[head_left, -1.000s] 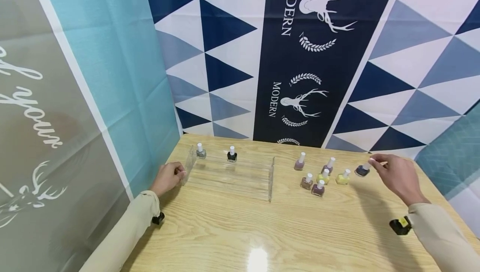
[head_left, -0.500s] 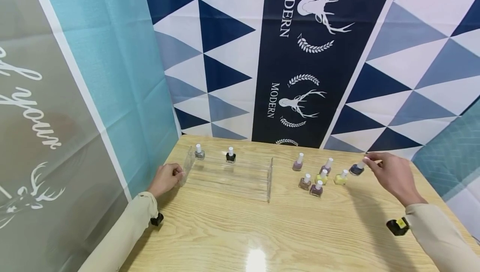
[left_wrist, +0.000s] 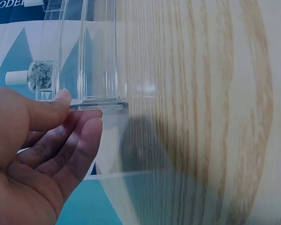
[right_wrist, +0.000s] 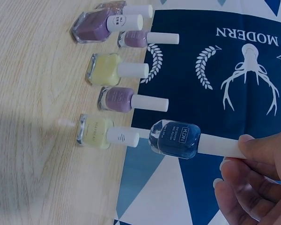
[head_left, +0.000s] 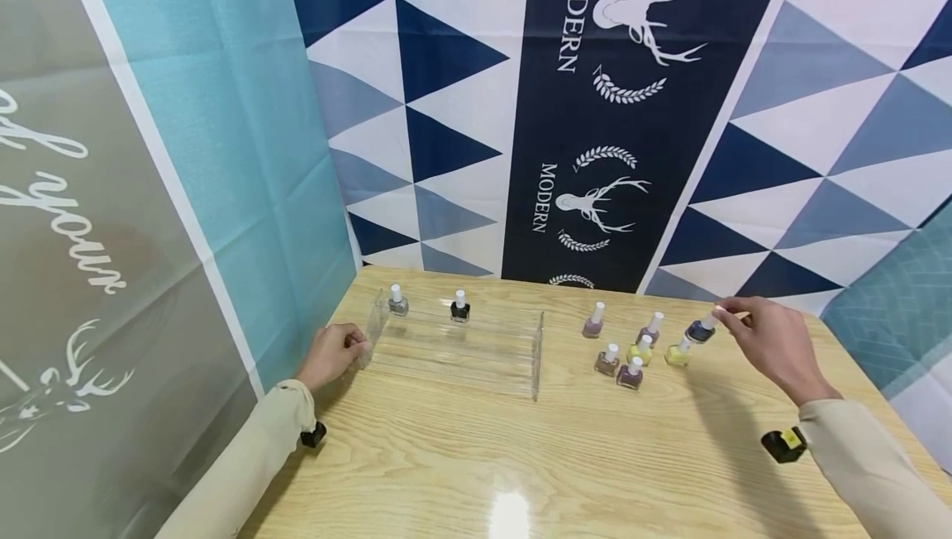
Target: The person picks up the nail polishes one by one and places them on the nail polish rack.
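My right hand (head_left: 777, 350) pinches the white cap of a dark blue nail polish bottle (right_wrist: 175, 139), held up above the table at the right. The thumb and fingers of my left hand (head_left: 332, 355) grip the left end panel of a clear acrylic rack (head_left: 538, 357). On the rack's back tier stand a glittery grey nail polish (head_left: 398, 305) and a black nail polish (head_left: 459, 310). Just beneath and left of the held bottle is a pale yellow nail polish (right_wrist: 94, 131), which it partly overlaps in the head view.
Between rack and right hand stand several more polishes: a mauve one (head_left: 592, 326) at the back, a second yellow one (head_left: 640, 353), a brownish one (head_left: 606, 362) and a dark purple one (head_left: 630, 376). Patterned curtains (head_left: 416, 109) border the wooden table (head_left: 446, 456) behind and at the sides.
My right hand has lifted the dark blue nail polish and moved it a little left, toward the yellow one. My left hand stays at the rack's end panel.
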`<action>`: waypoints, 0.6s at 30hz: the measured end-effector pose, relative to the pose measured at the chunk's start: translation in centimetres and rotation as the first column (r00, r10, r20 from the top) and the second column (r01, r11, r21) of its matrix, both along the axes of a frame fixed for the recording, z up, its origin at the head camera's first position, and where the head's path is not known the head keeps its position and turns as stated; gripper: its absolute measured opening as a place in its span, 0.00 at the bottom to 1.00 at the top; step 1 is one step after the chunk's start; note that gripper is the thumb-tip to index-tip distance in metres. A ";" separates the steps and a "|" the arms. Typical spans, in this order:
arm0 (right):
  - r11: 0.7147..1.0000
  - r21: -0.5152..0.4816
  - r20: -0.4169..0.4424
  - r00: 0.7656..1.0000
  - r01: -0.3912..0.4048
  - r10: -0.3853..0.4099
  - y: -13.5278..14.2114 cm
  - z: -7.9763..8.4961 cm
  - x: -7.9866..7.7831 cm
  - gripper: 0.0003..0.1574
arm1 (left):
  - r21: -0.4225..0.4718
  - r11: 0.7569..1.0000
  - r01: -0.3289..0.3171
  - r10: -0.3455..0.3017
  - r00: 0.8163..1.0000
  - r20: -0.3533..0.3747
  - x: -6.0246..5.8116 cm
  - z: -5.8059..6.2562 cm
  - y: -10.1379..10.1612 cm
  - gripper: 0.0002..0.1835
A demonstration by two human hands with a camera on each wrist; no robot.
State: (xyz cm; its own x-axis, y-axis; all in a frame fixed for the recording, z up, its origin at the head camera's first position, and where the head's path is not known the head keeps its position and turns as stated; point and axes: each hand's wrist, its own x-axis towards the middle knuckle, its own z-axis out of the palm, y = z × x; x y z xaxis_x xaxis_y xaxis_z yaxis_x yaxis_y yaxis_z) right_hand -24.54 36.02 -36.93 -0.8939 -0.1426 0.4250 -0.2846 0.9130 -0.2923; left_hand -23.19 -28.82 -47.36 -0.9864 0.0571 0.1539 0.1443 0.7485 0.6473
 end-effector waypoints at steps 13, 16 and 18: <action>1.000 -0.002 -0.025 0.999 -0.030 0.030 -1.4 0.6 0.1 0.15 | -0.054 0.998 -0.021 0.018 0.999 -0.039 -0.2 -0.3 0.3 0.07; 0.999 -0.007 -0.015 0.999 -0.032 0.032 -1.7 0.7 0.1 0.16 | -0.054 0.998 -0.028 0.026 0.999 -0.033 -0.1 -0.3 0.4 0.07; 0.999 -0.011 -0.011 0.999 -0.033 0.033 -1.9 0.7 0.1 0.17 | -0.052 0.998 -0.030 0.029 0.999 -0.026 -0.1 -0.2 0.4 0.07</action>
